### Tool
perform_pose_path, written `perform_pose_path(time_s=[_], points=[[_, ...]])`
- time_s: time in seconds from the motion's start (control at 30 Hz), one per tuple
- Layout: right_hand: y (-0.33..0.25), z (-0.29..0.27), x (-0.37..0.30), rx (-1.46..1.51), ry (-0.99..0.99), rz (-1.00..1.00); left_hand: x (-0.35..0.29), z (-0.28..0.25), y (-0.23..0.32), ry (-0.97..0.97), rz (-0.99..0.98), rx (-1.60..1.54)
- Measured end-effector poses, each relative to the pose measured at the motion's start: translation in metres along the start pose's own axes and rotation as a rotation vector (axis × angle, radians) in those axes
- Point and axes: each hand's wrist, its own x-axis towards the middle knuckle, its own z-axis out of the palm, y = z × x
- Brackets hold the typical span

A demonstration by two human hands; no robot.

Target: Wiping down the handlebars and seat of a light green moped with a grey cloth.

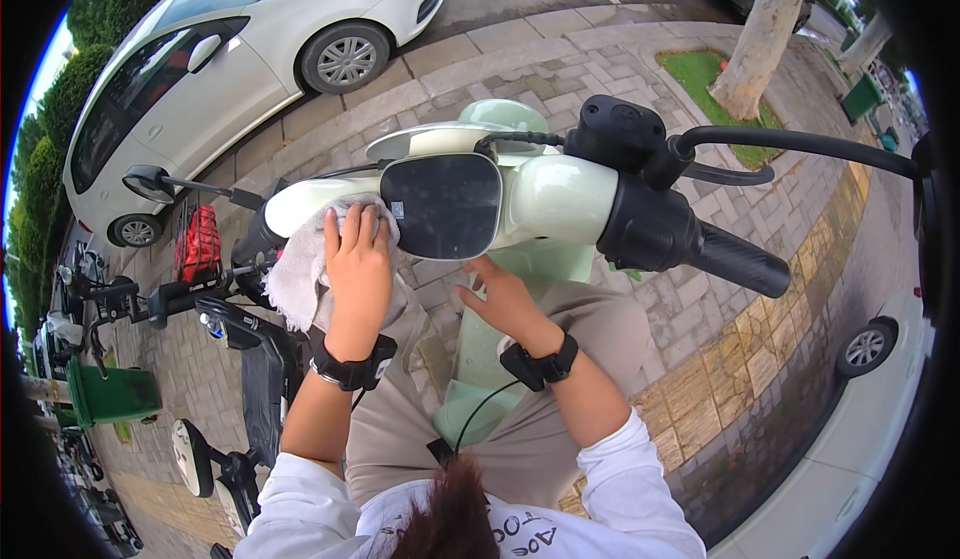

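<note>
I sit astride a pale green and cream electric scooter, whose cream handlebar cover (556, 199) surrounds a dark display screen (441, 206). My left hand (358, 254) holds a light grey cloth (298, 284) against the cover's left side, beside the screen. Its fingers lie over the cloth, which hangs down in folds past the wrist. Just below the screen's lower edge is my right hand (500, 299), empty, with thumb and fingers apart. Out to the right sticks the black right handgrip (742, 259). The left grip is mostly hidden.
Mirror arms reach out both sides; the left mirror (148, 183) is round. Another scooter with a red bag (199, 244) in its basket stands close at left. A white car (240, 69) is ahead-left, a tree (762, 39) ahead-right, a green bin (112, 393) far left, another car (860, 419) at right.
</note>
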Motion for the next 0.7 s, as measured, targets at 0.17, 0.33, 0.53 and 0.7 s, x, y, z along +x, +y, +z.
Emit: perform_pose_path(time_s=[0.17,0.33,0.53,0.7], points=[[-0.002,0.002,0.001,-0.014,0.018,-0.025,-0.007,-0.002,-0.004,-0.001,0.025,-0.121],[0.005,0.002,0.004,-0.027,-0.008,-0.015,-0.014,-0.003,0.004,-0.006,-0.058,-0.231],[0.003,0.004,-0.003,-0.153,-0.084,-0.098,-0.054,0.026,0.033,-0.094,-0.67,-1.056],[-0.004,-0.021,0.002,-0.31,-0.397,0.328,-0.066,0.047,0.074,-0.01,-0.623,-1.117]])
